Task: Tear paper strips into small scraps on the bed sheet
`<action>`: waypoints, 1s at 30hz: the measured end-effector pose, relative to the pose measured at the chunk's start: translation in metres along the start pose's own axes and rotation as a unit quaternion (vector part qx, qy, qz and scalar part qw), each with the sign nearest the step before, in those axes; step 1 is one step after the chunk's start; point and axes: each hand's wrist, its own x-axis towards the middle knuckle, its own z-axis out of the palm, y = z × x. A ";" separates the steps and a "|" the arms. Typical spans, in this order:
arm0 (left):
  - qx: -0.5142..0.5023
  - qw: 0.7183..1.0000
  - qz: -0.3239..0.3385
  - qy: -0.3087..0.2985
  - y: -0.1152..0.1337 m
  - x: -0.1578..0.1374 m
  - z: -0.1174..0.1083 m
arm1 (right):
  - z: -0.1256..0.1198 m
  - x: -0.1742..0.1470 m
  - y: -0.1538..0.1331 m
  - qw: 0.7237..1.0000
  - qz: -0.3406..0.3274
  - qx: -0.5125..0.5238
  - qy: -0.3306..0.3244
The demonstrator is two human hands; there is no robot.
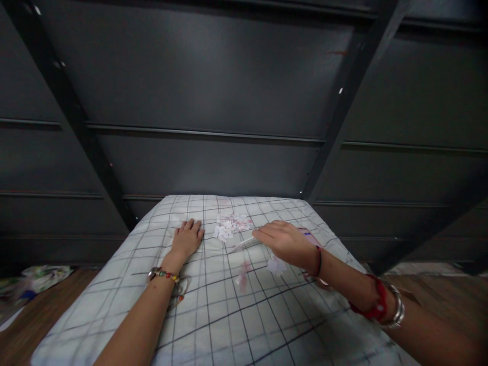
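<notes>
My left hand (187, 238) lies flat on the checked cloth (213, 315), its fingers stretched out and nothing in it. To its right is a small heap of white and pinkish paper scraps (231, 226). My right hand (287, 241) pinches one end of a thin white piece of paper (244, 244), which slants down to the left just in front of the heap. Below that hand, a white paper piece (276, 265) rests on the cloth. A pale pink piece (243, 278) is nearer to me, blurred. Partly behind my right hand shows a flat pink-edged item (310, 236).
The cloth covers a raised surface that meets a dark panelled wall (209, 162) at the back. A reddish object (322, 282) is partly hidden under my right wrist. Crumpled light-coloured material (46, 278) lies on the brown floor (64, 300) at the left.
</notes>
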 end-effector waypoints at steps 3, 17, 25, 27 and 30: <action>0.007 1.000 -0.002 -0.001 0.001 -0.001 -0.001 | -0.004 0.002 0.002 1.000 0.009 -0.015 0.025; 0.014 1.000 -0.003 -0.002 0.001 0.000 0.000 | 0.001 0.003 0.005 1.000 0.014 -0.014 0.008; 0.010 1.000 -0.003 -0.007 0.002 -0.001 -0.004 | 0.012 0.005 0.008 0.998 0.036 -0.026 -0.036; 0.009 1.000 -0.003 -0.014 0.002 -0.001 -0.006 | 0.013 0.002 0.007 0.998 0.031 -0.002 -0.045; 0.011 1.000 -0.001 -0.015 0.002 -0.001 -0.004 | 0.007 -0.004 0.006 0.999 0.026 0.018 -0.033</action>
